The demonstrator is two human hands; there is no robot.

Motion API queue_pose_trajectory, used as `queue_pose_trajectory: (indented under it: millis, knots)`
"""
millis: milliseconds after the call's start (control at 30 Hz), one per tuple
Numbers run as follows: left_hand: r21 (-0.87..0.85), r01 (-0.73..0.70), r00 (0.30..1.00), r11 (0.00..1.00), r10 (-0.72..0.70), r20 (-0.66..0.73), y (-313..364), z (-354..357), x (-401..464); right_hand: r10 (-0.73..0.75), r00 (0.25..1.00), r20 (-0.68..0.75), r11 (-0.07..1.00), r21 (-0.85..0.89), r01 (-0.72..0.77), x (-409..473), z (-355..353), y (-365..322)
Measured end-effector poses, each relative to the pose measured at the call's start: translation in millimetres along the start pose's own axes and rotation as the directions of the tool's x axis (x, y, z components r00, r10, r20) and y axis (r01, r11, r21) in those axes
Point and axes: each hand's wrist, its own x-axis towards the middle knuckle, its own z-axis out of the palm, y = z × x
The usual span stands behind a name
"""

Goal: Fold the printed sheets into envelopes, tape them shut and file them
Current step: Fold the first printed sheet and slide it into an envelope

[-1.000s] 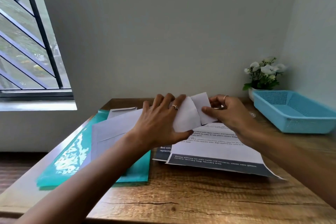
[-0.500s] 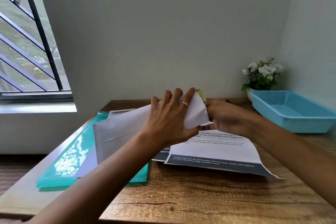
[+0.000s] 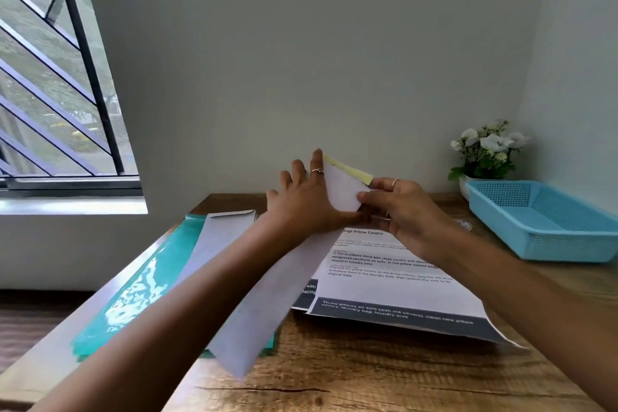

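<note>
A long white envelope is held slanted above the wooden table, its near end over the table's front. My left hand grips its far end, fingers spread behind the raised flap, which shows a yellow adhesive strip. My right hand pinches the flap's lower right edge between thumb and fingers. Printed sheets lie flat under my right wrist. Another envelope lies on a teal folder at the left.
A blue plastic basket stands at the right near the wall. A white pot of flowers is in the back right corner. A barred window is on the left.
The envelope has swung its near end toward me and turned lengthwise. Both hands moved up and slightly away, and the flap now stands open with its yellow strip showing.
</note>
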Motion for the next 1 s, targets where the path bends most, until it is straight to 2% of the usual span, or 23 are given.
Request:
queue_pose_trajectory:
  millis: [67, 167, 267, 367, 467, 700, 767, 833, 1000]
  knots:
    - [-0.094, 0.047, 0.993, 0.994, -0.036, 0.116, 0, -8, 2, 0.010, 0.999, -0.048, 1.000, 0.023, -0.009, 2, 2, -1]
    - [-0.344, 0.147, 0.979, 0.928, -0.088, 0.182, -13, -25, 9, 0.038, 0.996, -0.083, 0.995, 0.100, -0.030, 6, 3, -3]
    - [-0.626, 0.196, 0.968, 0.755, -0.049, 0.244, -34, -36, 11, 0.042, 0.997, -0.059, 0.995, 0.096, -0.036, 7, 6, -2]
    - [-0.756, 0.181, 0.966, 0.629, 0.031, 0.257, -52, -32, 9, 0.027, 0.999, -0.024, 0.995, 0.098, -0.025, 6, 10, 0]
    - [-0.795, 0.148, 0.968, 0.589, 0.078, 0.237, -65, -22, 3, 0.031, 0.999, -0.016, 0.996, 0.081, -0.029, 5, 17, 4]
    - [-0.855, 0.163, 0.984, 0.492, -0.013, 0.180, -84, -11, -1, 0.120, 0.993, -0.009, 0.985, 0.126, -0.118, 5, 37, 12]
    - [-0.835, 0.122, 0.992, 0.537, -0.031, 0.125, -91, -8, 0, 0.128, 0.992, 0.008, 0.981, 0.147, -0.128, 5, 43, 13]
    - [-0.815, 0.101, 0.995, 0.571, -0.063, 0.079, -94, -6, 0, 0.144, 0.989, 0.040, 0.978, 0.145, -0.148, 3, 48, 13]
    - [-0.859, 0.142, 0.980, 0.491, -0.189, 0.055, -96, -2, -1, 0.189, 0.962, 0.200, 0.981, 0.015, -0.195, -6, 58, 19]
